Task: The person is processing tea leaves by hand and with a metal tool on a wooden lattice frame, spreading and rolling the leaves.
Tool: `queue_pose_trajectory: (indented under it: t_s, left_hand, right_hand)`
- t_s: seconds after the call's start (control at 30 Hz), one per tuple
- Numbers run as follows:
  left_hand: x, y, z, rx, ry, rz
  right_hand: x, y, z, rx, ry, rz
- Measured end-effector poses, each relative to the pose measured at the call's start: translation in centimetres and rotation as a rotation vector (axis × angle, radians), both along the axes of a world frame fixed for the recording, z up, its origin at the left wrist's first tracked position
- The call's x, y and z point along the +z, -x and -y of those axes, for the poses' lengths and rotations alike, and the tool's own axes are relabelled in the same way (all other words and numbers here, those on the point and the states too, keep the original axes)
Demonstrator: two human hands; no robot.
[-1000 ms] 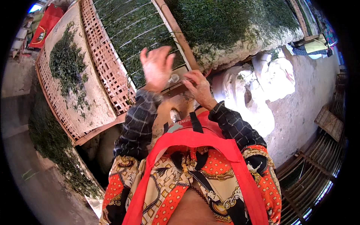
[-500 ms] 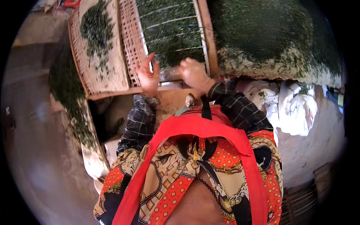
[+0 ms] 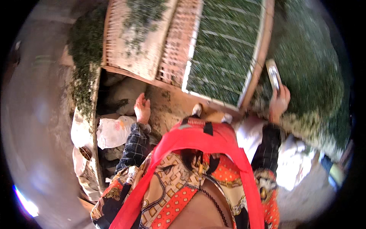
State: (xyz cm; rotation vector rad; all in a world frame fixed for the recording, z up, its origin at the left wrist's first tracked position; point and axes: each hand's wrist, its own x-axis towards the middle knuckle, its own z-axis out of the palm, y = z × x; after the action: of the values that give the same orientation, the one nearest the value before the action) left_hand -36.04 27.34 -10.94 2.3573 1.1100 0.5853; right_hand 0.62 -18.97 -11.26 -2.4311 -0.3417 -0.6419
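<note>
My right hand [image 3: 279, 102], at the right, is closed on the near end of a long, narrow, shiny metal tool [image 3: 273, 75] with a pale rim. I cannot make out its exact kind. It is over the edge of a broad heap of dark green leaf bits [image 3: 309, 76]. To its left is a white-edged frame [image 3: 187, 72] filled with green leaf bits, crossed by thin white bars. My left hand [image 3: 142, 109] hangs empty, its fingers extended, in front of the woven tray [image 3: 173, 61] and above the gap below it.
A pale board [image 3: 148, 63] with scattered green bits lies on the woven tray. More green leaf bits [image 3: 84, 49] cover a ledge at the left. White bags [image 3: 114, 131] stand low on the left, and another white bag [image 3: 293, 164] on the right.
My hands have parted from the frame's near end. The right has gone right with the metal tool; the left has drawn back, lower. The view has shifted, so the trays appear farther right.
</note>
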Motion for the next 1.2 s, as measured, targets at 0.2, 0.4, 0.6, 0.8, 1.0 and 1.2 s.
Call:
queue_pose_trajectory:
  t_s: [0.2, 0.4, 0.6, 0.8, 1.0, 1.2]
  left_hand:
    - [-1.8, -2.1, -12.9, 0.087, -0.045, 0.147]
    - [-0.2, -9.3, -31.6, 0.163, -0.372, 0.019]
    - [-0.1, -10.1, -39.0, -0.105, 0.028, -0.129]
    - [1.2, -9.9, -40.5, -0.143, 0.13, 0.06]
    - [5.5, -10.5, -41.6, -0.2, 0.794, 0.256]
    - [5.4, -10.5, -40.7, -0.221, 0.575, 0.391]
  right_hand:
    - [7.9, 3.7, -13.2, 0.235, -0.541, -0.032]
    - [7.9, 8.6, -35.3, 0.603, -0.751, -0.36]
    - [7.0, 10.4, -47.1, 0.316, -0.155, -0.24]
    - [8.3, 11.1, -50.3, 0.177, -0.1, -0.303]
    - [6.1, 9.6, -52.4, -0.006, -0.594, -0.302]
    - [6.8, 6.7, -51.7, 0.042, -0.813, -0.43]
